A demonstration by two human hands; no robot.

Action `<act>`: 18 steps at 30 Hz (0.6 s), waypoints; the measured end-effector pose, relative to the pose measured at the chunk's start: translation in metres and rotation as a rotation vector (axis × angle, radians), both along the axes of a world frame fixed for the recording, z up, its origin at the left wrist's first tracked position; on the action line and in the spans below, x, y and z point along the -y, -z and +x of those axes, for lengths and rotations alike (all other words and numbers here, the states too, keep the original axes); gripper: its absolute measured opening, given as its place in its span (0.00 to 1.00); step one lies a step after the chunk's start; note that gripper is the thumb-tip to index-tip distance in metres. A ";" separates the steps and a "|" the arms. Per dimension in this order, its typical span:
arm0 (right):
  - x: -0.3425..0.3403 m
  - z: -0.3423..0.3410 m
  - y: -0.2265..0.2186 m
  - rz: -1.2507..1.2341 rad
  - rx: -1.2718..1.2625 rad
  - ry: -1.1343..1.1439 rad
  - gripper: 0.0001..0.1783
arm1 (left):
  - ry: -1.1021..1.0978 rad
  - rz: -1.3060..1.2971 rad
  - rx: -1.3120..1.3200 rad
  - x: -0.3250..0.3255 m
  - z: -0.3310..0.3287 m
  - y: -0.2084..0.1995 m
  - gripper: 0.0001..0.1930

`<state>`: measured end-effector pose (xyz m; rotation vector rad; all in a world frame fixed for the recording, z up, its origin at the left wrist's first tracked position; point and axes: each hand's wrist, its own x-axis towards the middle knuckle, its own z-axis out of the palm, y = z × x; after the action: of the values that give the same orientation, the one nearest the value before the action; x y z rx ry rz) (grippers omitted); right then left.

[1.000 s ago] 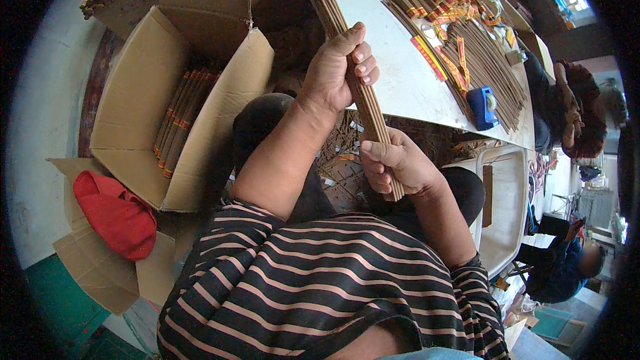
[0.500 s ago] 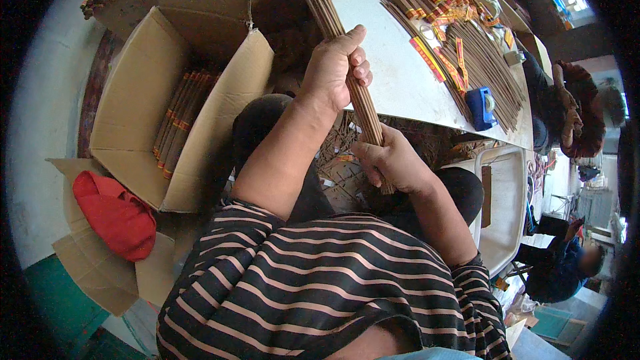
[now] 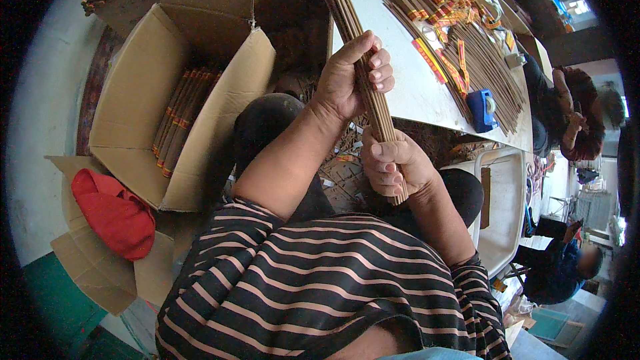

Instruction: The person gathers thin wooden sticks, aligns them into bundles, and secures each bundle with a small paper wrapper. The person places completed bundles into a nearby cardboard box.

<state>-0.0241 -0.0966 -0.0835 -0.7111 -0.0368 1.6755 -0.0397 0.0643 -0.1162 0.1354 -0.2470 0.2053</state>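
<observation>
A bundle of long brown incense sticks (image 3: 380,113) is held aslant over my lap, its top end tilted away to the left. My left hand (image 3: 345,81) is closed around its upper middle, thumb on top and fingers wrapped over the far side. Lower down, my right hand (image 3: 405,163) grips the same bundle near its bottom end, which pokes out just below the fingers. The part of the sticks inside each fist is hidden. No label band shows on this bundle.
An open cardboard box (image 3: 127,107) at the left holds banded bundles (image 3: 183,120); a red cloth (image 3: 113,215) lies beside it. On the white table (image 3: 373,20) are loose sticks (image 3: 490,60), labels (image 3: 462,67) and a blue tape dispenser (image 3: 481,110). A white tub (image 3: 503,227) stands right. Other people sit farther right.
Both hands and the bundle have shifted right. My right hand's fingers now wrap the lower end more fully, and the sticks' bottom end shows below it.
</observation>
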 end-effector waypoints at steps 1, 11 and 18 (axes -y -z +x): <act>0.001 -0.001 0.001 0.043 -0.055 0.000 0.07 | 0.001 0.006 0.010 0.000 0.000 0.000 0.11; -0.004 0.006 0.014 -0.112 0.400 -0.031 0.07 | -0.204 0.165 -0.541 0.002 -0.001 -0.007 0.14; -0.012 -0.007 0.009 -0.368 1.111 -0.050 0.09 | -0.309 0.289 -0.636 0.005 0.000 -0.004 0.13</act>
<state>-0.0315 -0.0843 -0.0927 -1.8550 -0.5381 1.1493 -0.0395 0.0592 -0.1117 0.5160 0.3836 0.4199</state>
